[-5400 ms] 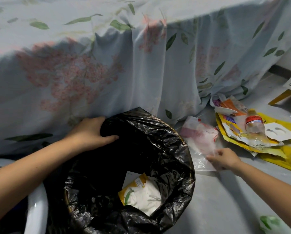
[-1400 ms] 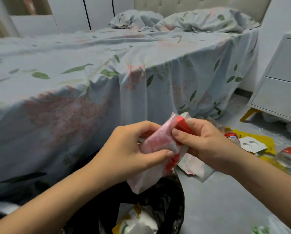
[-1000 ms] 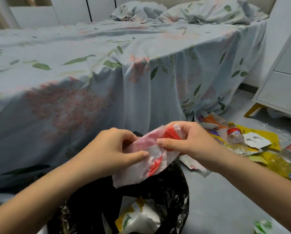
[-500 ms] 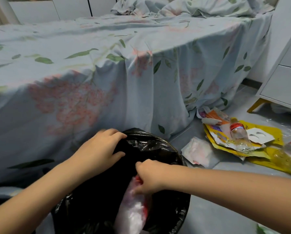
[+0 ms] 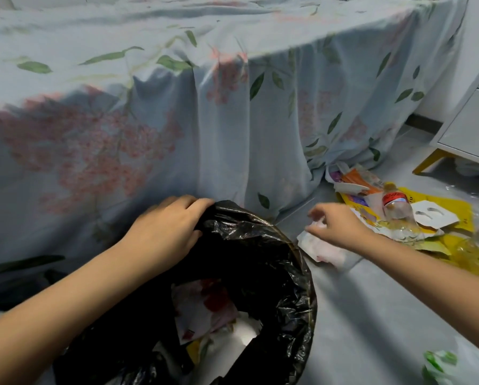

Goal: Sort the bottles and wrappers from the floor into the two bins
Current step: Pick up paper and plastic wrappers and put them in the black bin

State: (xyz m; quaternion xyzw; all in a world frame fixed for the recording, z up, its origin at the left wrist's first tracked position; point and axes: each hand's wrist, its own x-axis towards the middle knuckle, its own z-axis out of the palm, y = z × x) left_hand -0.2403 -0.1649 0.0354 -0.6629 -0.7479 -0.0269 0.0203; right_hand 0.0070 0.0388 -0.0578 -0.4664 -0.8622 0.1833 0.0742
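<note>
We cannot see the bottom of the bin [image 5: 294, 315]: its black liner [image 5: 249, 234] shadows most of the inside, and only a pink-and-red wrapper [image 5: 205, 307] and some white and yellow packets [image 5: 227, 343] show through the gloom. The bin's near rim is cut off by the lower edge of the view. Our left hand [image 5: 167, 232] rests on the far rim, fingers curled over the liner and gripping it. Our right hand [image 5: 334, 225] hovers over a white wrapper [image 5: 323, 250] lying on the floor [image 5: 371, 315] just beside the bin's right edge; the fingers are loosely bent and blurred, and we cannot tell whether they pinch it. Further right, a clear bottle [image 5: 397, 211] with a red label lies on a heap of yellow and orange wrappers [image 5: 444, 215] near the foot of a white cabinet [image 5: 472, 126]. Another bottle at the right edge is mostly out of view. A green-and-white scrap [image 5: 438, 365] sits at the lower right corner of the floor, half cut off. A flowered bedsheet [image 5: 177, 120] hangs down to the grey floor behind the bin.
</note>
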